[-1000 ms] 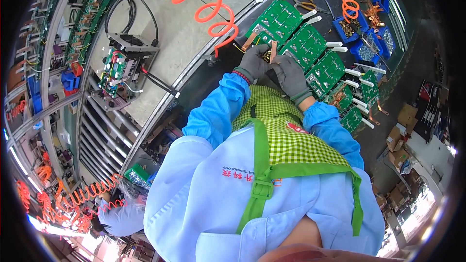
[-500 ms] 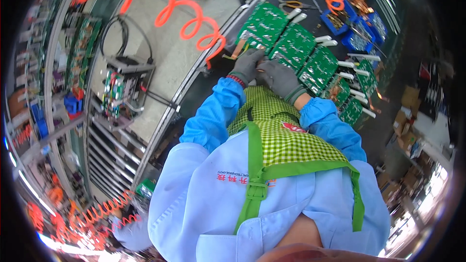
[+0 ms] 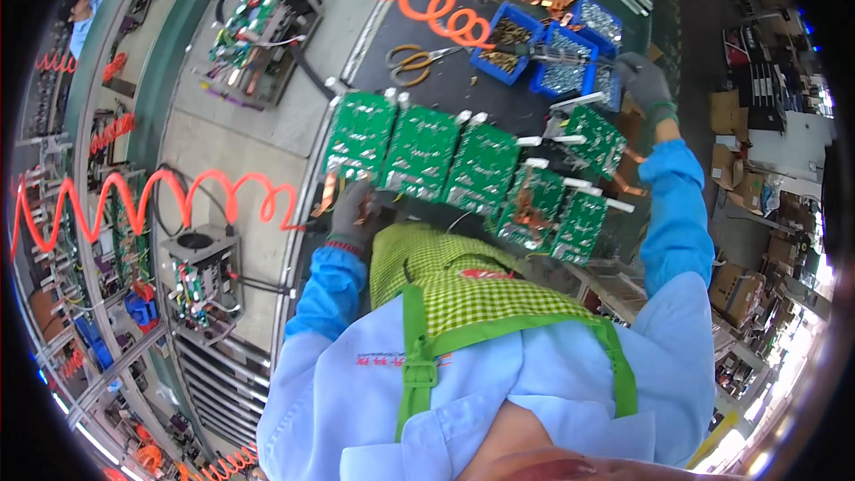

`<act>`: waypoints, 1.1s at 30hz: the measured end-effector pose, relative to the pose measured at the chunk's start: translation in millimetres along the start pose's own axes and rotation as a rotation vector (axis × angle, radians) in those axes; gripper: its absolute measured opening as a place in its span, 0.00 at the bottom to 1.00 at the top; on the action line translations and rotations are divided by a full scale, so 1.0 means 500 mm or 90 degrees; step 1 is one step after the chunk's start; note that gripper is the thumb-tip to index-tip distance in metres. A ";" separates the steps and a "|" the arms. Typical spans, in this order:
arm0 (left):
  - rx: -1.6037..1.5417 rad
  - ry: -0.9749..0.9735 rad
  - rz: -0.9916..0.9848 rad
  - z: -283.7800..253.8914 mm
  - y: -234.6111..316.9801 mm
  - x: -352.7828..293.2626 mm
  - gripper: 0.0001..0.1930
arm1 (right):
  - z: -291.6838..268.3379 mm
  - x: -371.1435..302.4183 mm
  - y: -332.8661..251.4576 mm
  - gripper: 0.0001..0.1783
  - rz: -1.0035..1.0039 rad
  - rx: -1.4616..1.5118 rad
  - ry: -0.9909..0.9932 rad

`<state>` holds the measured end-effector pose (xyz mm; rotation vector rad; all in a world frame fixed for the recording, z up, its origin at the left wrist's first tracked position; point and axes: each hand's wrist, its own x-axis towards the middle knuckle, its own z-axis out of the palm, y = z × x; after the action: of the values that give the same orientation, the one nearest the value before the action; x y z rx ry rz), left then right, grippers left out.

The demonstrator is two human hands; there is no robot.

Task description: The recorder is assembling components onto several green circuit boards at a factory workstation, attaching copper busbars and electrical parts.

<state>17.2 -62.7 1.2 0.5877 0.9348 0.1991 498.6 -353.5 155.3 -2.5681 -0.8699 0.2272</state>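
The left hand (image 3: 352, 209) is at the near edge of the leftmost green board (image 3: 361, 134), which lies at one end of a row on the dark surface (image 3: 508, 105). Its fingers look bent, with something coppery by them, but I cannot tell if they hold it. If that hand pushes, the board could slide and bump the next one, because they sit so close. A copper strip (image 3: 329, 189) pokes out just beside the hand, and the glove could snag on it. The right hand (image 3: 646, 85) is far out to the right, by the blue bins (image 3: 497, 73). I cannot tell if its fingers grip anything. A long tool (image 3: 561, 59) seems to lie over the bins, so a hard knock could spill the little silver bits (image 3: 561, 80). The curly orange hose (image 3: 441, 13) might catch on the tool if it swings.
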 end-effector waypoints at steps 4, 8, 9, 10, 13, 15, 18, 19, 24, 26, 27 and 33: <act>0.151 0.038 0.109 -0.012 -0.014 -0.018 0.06 | 0.100 0.075 0.098 0.14 -0.121 -0.242 -0.326; -0.058 0.092 0.012 -0.007 -0.015 0.007 0.06 | 0.226 0.110 0.196 0.20 -0.253 -0.284 -0.365; -0.071 0.108 0.036 -0.018 -0.028 -0.002 0.06 | 0.225 0.102 0.132 0.21 -0.249 -0.312 -0.408; -0.042 0.132 0.019 -0.032 -0.037 0.010 0.05 | 0.248 0.103 0.155 0.22 -0.237 -0.322 -0.427; -0.011 0.201 -0.001 -0.018 -0.036 -0.003 0.05 | 0.283 0.093 0.147 0.19 -0.183 -0.317 -0.390; -0.106 0.192 0.028 0.015 -0.004 -0.015 0.05 | 0.295 0.111 0.163 0.08 -0.313 -0.282 -0.305; -0.045 0.183 0.004 0.018 -0.022 0.002 0.06 | 0.302 0.082 0.234 0.08 -0.268 -0.260 -0.274; -0.036 0.200 0.001 0.015 -0.025 0.007 0.06 | 0.300 0.082 0.216 0.08 -0.262 -0.250 -0.270; -0.116 0.150 0.010 0.019 -0.024 -0.010 0.04 | 0.284 0.068 0.229 0.09 -0.253 -0.208 -0.231; -0.112 0.131 0.012 0.038 -0.018 0.001 0.04 | 0.288 0.067 0.246 0.10 -0.226 -0.222 -0.259; -0.116 0.122 0.012 0.033 -0.017 -0.006 0.05 | 0.284 0.066 0.230 0.10 -0.233 -0.215 -0.260; -0.091 0.136 0.038 0.018 -0.021 -0.003 0.06 | 0.224 0.055 0.259 0.10 -0.196 -0.042 -0.076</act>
<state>22.5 -75.5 0.4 0.4673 1.0996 0.3845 558.9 -392.0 -2.5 -2.4551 -1.3205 0.2644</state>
